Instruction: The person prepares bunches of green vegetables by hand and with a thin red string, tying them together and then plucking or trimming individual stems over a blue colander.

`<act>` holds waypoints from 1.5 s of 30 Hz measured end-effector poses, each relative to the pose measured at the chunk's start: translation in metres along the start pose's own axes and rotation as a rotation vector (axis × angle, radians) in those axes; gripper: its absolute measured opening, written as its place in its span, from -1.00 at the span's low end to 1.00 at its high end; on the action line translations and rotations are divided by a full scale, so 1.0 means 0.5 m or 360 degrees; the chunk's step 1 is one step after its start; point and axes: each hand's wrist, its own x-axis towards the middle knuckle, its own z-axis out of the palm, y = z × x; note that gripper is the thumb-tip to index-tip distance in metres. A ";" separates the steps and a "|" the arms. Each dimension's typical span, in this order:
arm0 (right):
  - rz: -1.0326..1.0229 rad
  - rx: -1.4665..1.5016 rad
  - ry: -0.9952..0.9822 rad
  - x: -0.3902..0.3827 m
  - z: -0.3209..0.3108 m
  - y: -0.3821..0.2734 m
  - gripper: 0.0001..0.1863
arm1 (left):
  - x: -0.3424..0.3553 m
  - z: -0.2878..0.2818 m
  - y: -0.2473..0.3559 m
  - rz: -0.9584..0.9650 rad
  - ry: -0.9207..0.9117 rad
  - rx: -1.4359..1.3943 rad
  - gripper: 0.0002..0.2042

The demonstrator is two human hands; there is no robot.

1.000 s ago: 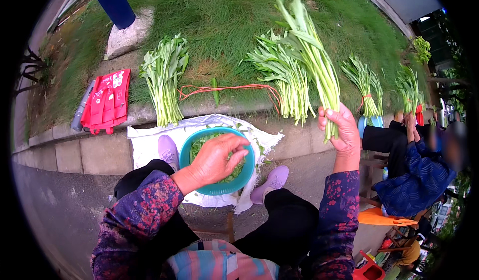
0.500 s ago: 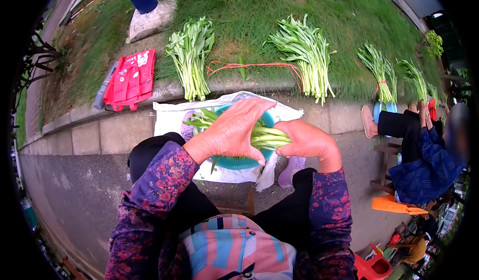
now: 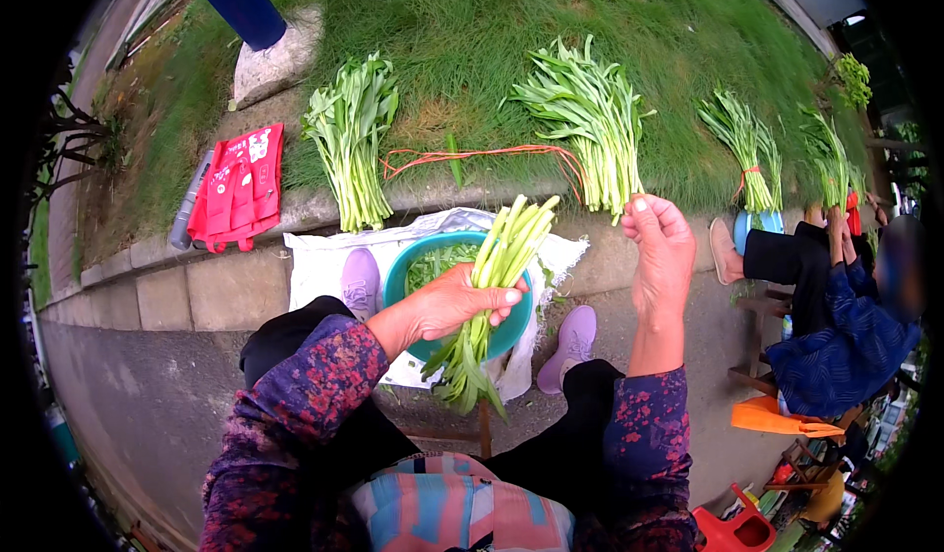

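My left hand (image 3: 447, 301) grips a bunch of leafy green stems (image 3: 516, 237), cut ends up and leaves hanging down, over a teal basin (image 3: 398, 277) holding chopped greens. The basin stands on a white sack (image 3: 310, 277) between my lilac shoes. My right hand (image 3: 659, 247) is raised at the right with thumb and fingertips pinched together; whatever they hold, if anything, I cannot make out. Behind that hand lies a large bundle of greens (image 3: 590, 139) on the grass edge. Another bundle (image 3: 344, 144) lies left of an orange cord (image 3: 423, 159).
A red bag (image 3: 236, 188) and grey cylinder (image 3: 187, 218) lie at the left, below a blue post (image 3: 236, 1). At the right sits a person in blue (image 3: 831, 346) beside more greens (image 3: 747, 159), with an orange bag (image 3: 767, 414) and red stool (image 3: 737, 527) nearby.
The bunch passed from my right hand to my left and turned over, cut ends now up. My right hand has drawn away from it to the upper right.
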 end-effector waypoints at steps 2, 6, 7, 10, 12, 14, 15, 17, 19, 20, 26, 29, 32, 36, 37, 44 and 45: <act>0.0111 -0.0013 -0.0113 -0.027 0.019 0.014 -0.87 | 0.006 0.002 0.009 0.0010 0.0023 -0.0122 -0.70; 0.0238 -0.0178 -0.0385 -0.070 0.058 0.042 -0.89 | 0.009 0.008 0.023 -0.0005 0.0046 -0.0279 -0.65; 0.0218 -0.0193 -0.0399 -0.075 0.061 0.056 -0.89 | 0.012 0.012 0.026 -0.0022 0.0032 -0.0308 -0.64; 0.0194 -0.0205 -0.0396 -0.079 0.062 0.065 -0.88 | 0.022 0.012 0.020 -0.0040 0.0030 -0.0365 -0.63; 0.0242 -0.0170 -0.0403 -0.081 0.066 0.062 -0.87 | 0.030 0.015 0.019 -0.0035 0.0035 -0.0369 -0.62; 0.0340 -0.0101 -0.0433 -0.084 0.073 0.050 -0.86 | 0.032 0.020 0.018 -0.0033 0.0070 -0.0323 -0.63; 0.0326 -0.0134 -0.0441 -0.085 0.071 0.049 -0.85 | 0.033 0.023 0.016 -0.0034 0.0083 -0.0302 -0.64; 0.0300 -0.0199 -0.0459 -0.085 0.070 0.051 -0.85 | 0.038 0.020 0.010 -0.0015 0.0069 -0.0274 -0.66; 0.0344 -0.0140 -0.0497 -0.079 0.064 0.059 -0.85 | 0.039 0.024 0.014 0.0006 0.0025 -0.0283 -0.67; 0.0375 -0.0113 -0.0506 -0.078 0.062 0.061 -0.85 | 0.038 0.023 0.011 0.0003 0.0012 -0.0278 -0.67; 0.0483 -0.0118 -0.0566 -0.081 0.064 0.061 -0.87 | 0.033 0.018 0.007 0.0044 0.0014 -0.0338 -0.68; 0.0415 -0.0079 -0.0503 -0.077 0.062 0.066 -0.89 | 0.036 0.014 0.011 0.0093 0.0088 -0.0421 -0.68; 0.0286 -0.0001 -0.0400 -0.078 0.068 0.058 -0.89 | 0.039 0.001 0.014 0.0275 0.0220 -0.0524 -0.65; 0.0198 0.0042 -0.0139 -0.061 0.051 0.058 -0.87 | 0.035 -0.021 0.032 0.0485 0.0344 -0.0596 -0.62; 0.0204 0.0098 -0.0086 -0.055 0.039 0.055 -0.87 | 0.032 -0.022 0.039 0.0524 0.0364 -0.0613 -0.62; 0.0082 0.0408 0.0326 -0.002 -0.039 0.038 -0.85 | 0.004 -0.069 0.083 0.0660 0.0519 -0.0278 -0.73; 0.0080 0.0455 0.0338 0.005 -0.047 0.035 -0.85 | -0.001 -0.073 0.090 0.0673 0.0530 -0.0174 -0.72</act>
